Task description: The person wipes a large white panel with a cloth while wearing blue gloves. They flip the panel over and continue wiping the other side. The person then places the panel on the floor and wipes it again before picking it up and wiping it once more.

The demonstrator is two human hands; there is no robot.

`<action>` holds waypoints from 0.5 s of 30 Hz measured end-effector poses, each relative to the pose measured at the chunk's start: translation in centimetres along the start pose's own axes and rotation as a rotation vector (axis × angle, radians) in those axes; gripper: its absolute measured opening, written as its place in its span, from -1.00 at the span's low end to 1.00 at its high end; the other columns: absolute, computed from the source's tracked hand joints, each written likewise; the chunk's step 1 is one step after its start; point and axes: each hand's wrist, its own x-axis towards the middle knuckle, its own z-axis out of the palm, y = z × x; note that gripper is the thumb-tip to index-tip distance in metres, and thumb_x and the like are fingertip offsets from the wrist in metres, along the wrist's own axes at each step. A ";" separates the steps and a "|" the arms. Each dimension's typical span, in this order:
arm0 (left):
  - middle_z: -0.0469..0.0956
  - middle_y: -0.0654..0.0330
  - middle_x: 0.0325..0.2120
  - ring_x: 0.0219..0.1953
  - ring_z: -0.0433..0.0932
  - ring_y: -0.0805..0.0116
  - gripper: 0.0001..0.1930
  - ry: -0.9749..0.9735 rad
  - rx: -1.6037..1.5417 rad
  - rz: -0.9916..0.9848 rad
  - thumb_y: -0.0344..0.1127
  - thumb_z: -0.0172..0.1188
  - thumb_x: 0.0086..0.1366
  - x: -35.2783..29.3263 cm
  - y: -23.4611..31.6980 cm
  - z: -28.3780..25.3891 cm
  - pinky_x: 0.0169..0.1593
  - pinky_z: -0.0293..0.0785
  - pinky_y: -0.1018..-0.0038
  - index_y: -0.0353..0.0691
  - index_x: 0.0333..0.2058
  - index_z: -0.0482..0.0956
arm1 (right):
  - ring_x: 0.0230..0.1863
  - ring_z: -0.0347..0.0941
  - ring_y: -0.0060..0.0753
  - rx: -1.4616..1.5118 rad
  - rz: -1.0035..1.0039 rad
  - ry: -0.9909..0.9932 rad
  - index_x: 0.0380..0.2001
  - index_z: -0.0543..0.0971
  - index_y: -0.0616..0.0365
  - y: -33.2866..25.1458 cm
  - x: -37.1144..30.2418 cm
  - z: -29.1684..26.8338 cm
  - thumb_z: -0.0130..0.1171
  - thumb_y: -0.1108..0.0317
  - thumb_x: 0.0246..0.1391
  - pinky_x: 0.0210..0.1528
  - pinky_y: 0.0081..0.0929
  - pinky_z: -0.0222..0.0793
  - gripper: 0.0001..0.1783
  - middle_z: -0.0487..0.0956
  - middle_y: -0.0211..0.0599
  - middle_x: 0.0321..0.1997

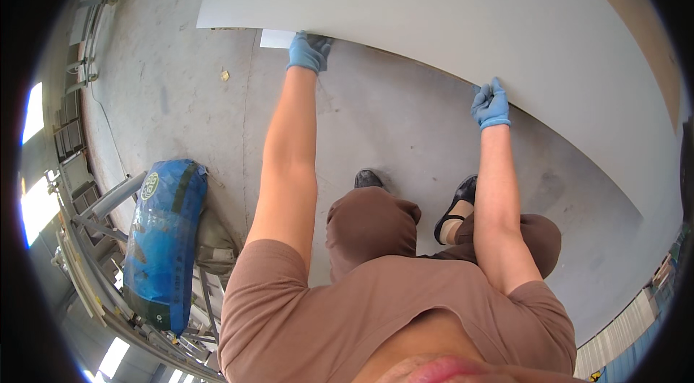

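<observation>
A large pale grey-white sheet (pixel 419 0) fills the far part of the view, its near edge running from upper left down to the right. My left hand (pixel 309 53), in a blue glove, grips that edge toward its left part. Farther right, my right hand (pixel 491 103), also gloved in blue, is closed on the same edge with the thumb on top. The fingers under the sheet are hidden. Just left of my left hand, a small white piece (pixel 277 38) shows below the edge; I cannot tell what it is.
A grey concrete floor (pixel 195 94) lies under my dark shoes. At the left, a blue plastic bag (pixel 163 238) rests by metal tubes (pixel 119 195). A brown strip (pixel 636 14) runs beyond the sheet at the upper right. Stacked pale material (pixel 622 329) stands at the lower right.
</observation>
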 end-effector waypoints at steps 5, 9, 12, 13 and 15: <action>0.42 -0.13 0.35 0.35 0.45 -0.23 -0.25 -0.173 -0.219 -0.263 0.25 -0.03 0.52 -5.9 -4.8 1.4 0.22 0.59 0.08 -0.34 0.33 0.36 | -0.66 0.23 -0.79 0.085 -0.043 0.027 -0.25 0.60 -0.08 0.5 -0.9 1.3 0.34 0.06 0.29 -0.74 -0.82 0.06 -0.78 0.67 -0.41 -0.25; 0.37 -0.10 0.38 0.34 0.44 -0.28 -0.18 -0.149 -0.373 -0.272 0.36 0.01 0.45 -6.7 -5.5 2.0 0.14 0.64 0.12 -0.33 0.30 0.38 | -0.77 -0.09 -0.77 0.075 0.106 -0.017 -0.20 0.62 -0.05 0.4 -1.9 1.6 0.33 0.01 0.27 -0.76 -0.80 -0.11 -0.72 0.67 -0.20 -0.01; 0.47 -0.03 0.28 0.26 0.51 -0.25 -0.17 -0.018 -0.249 -0.032 0.40 0.08 0.38 -5.2 -4.4 2.4 0.10 0.65 0.17 -0.32 0.21 0.44 | -0.78 -0.14 -0.77 0.097 0.084 -0.008 -0.16 0.62 -0.05 0.2 -2.7 1.9 0.34 0.01 0.25 -0.76 -0.78 -0.16 -0.70 0.63 -0.12 0.14; 0.52 0.02 0.18 0.19 0.56 -0.14 -0.19 -0.063 -0.229 -0.029 0.42 0.14 0.34 -4.8 -3.9 2.1 0.08 0.65 0.21 -0.29 0.15 0.46 | -0.78 -0.12 -0.77 0.099 0.064 0.006 -0.15 0.62 -0.05 0.3 -3.0 2.0 0.34 0.01 0.25 -0.76 -0.78 -0.15 -0.70 0.61 -0.09 0.19; 0.53 0.02 0.18 0.19 0.57 -0.09 -0.19 -0.055 -0.195 0.005 0.41 0.15 0.34 -4.3 -3.7 2.0 0.09 0.66 0.21 -0.29 0.16 0.46 | -0.78 -0.11 -0.76 0.096 0.066 0.022 -0.12 0.62 -0.04 0.3 -3.3 2.2 0.34 0.01 0.24 -0.76 -0.78 -0.13 -0.68 0.59 -0.07 0.22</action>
